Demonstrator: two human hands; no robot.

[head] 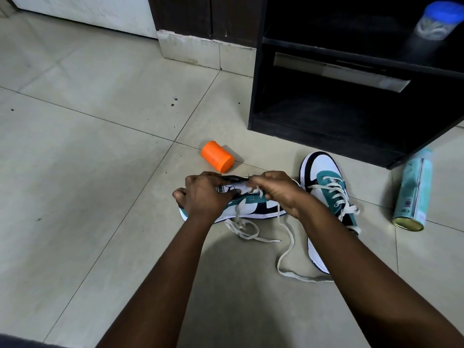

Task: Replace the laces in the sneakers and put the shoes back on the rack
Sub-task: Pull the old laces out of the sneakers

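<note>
Now lacing: left hand [200,194] gripping the tongue end of the sneaker [251,207] on the floor, right hand [275,190] pinching the lace [285,249] at the eyelets.

Soft and limp, that lace; best pinched near its stiff tip. Light shoe, firm sole, easily steadied by the collar. Second sneaker [326,187] just beside, laced; rack [253,96] beyond; orange jar [217,156] and spray can [411,194] lying near.

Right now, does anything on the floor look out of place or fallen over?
Yes. An orange container lies on its side on the tiles behind the hands, and a teal spray can lies tipped over beside the dark rack. A loose white lace trails across the floor from the sneaker being handled.
</note>
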